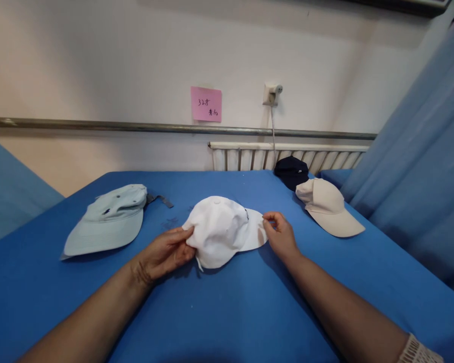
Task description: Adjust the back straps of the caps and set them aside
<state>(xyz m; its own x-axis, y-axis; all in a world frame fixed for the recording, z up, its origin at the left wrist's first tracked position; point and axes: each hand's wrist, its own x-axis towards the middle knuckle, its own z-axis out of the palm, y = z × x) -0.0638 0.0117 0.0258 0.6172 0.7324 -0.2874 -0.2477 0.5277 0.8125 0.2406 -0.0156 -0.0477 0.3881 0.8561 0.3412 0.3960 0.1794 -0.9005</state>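
Note:
A white baseball cap (pixel 217 229) is held low over the blue-covered table (pixel 227 312), its brim pointing right. My left hand (pixel 174 252) grips the back edge of the crown, thumb on top and the other fingers partly hidden beneath. At the brim's front edge, my right hand (pixel 282 234) pinches the fabric between thumb and fingers. Whether the cap's underside touches the cover cannot be made out.
A pale blue cap (pixel 111 217) with a dark strap lies left. On the right sit a beige cap (pixel 327 204) and a navy cap (pixel 291 171). Behind are a radiator (pixel 245 159), a metal rail (pixel 136 126), a pink note (pixel 206 104) and a plugged socket (pixel 271 95). Blue curtains (pixel 427 166) hang at the sides.

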